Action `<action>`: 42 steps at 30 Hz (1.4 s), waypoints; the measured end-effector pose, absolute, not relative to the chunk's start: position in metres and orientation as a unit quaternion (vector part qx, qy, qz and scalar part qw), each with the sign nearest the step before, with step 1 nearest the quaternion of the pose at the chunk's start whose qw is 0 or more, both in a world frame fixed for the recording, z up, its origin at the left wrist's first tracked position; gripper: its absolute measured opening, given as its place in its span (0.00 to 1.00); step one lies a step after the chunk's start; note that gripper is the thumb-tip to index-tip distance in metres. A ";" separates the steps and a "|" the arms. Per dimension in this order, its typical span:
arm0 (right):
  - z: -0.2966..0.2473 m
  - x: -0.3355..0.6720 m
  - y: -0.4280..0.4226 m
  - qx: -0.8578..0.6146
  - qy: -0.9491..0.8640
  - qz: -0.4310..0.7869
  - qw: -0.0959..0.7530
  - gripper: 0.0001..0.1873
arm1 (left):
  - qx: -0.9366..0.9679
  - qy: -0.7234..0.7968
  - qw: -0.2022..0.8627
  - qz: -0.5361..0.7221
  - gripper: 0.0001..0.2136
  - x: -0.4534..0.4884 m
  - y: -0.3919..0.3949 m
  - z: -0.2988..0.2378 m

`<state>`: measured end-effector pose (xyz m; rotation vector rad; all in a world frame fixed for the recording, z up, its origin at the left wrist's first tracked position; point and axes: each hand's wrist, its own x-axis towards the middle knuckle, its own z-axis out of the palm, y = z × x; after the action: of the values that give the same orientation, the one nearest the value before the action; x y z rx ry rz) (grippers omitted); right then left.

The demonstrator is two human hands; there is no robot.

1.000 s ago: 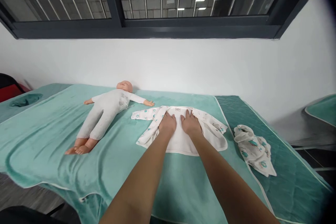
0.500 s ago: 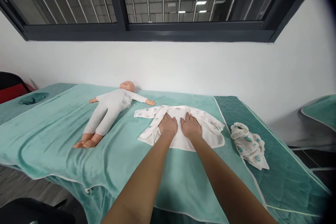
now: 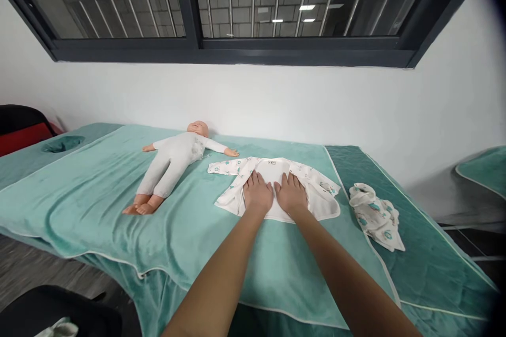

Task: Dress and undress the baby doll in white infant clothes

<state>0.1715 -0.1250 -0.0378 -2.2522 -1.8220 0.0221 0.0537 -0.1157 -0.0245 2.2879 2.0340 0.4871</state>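
Note:
A white baby shirt (image 3: 279, 212) with a small teal print lies spread open on the green towel (image 3: 190, 253), its sleeves stretched out to both sides. My left hand (image 3: 258, 193) rests flat on the inner fabric, fingers extended. Close beside it, my right hand (image 3: 291, 195) also presses flat on the cloth with its fingers out. To the left, a baby doll (image 3: 174, 160) in a white body lies on its back, head toward the wall and arms spread. A crumpled printed baby garment (image 3: 377, 217) sits to the right of the shirt.
The towel covers a bed (image 3: 422, 253) with darker green bedding, pushed against a white wall (image 3: 276, 100). Above is a dark window frame (image 3: 300, 55). A black chair (image 3: 59, 310) stands at the lower left, and a red and black seat (image 3: 23, 134) at the far left.
Both hands have drawn slightly nearer to me over the shirt, still lying flat. The camera view has shifted a little, moving the scene rightward.

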 end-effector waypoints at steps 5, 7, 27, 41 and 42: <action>-0.041 0.172 -0.137 -0.753 -0.648 -0.002 0.114 0.35 | 0.753 0.639 0.030 0.151 0.30 0.048 -0.129 -0.027; -0.042 0.172 -0.142 -0.747 -0.656 0.001 0.110 0.35 | 0.761 0.627 0.026 0.162 0.30 0.045 -0.135 -0.029; -0.041 0.163 -0.214 -0.709 -0.692 -0.020 0.137 0.34 | 0.719 0.526 0.032 0.453 0.16 -0.004 -0.183 -0.024; -0.039 0.140 -0.277 -0.667 -0.701 0.075 0.242 0.33 | 0.669 0.628 -0.011 0.397 0.08 -0.069 -0.157 -0.035; -0.035 0.135 -0.270 -0.667 -0.688 0.109 0.266 0.33 | 0.670 0.626 -0.009 0.399 0.07 -0.068 -0.154 -0.035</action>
<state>0.1352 -0.2700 -0.0352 -1.8008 -1.8567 0.2936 -0.0680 -0.1542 -0.0346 2.1170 1.9788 1.2604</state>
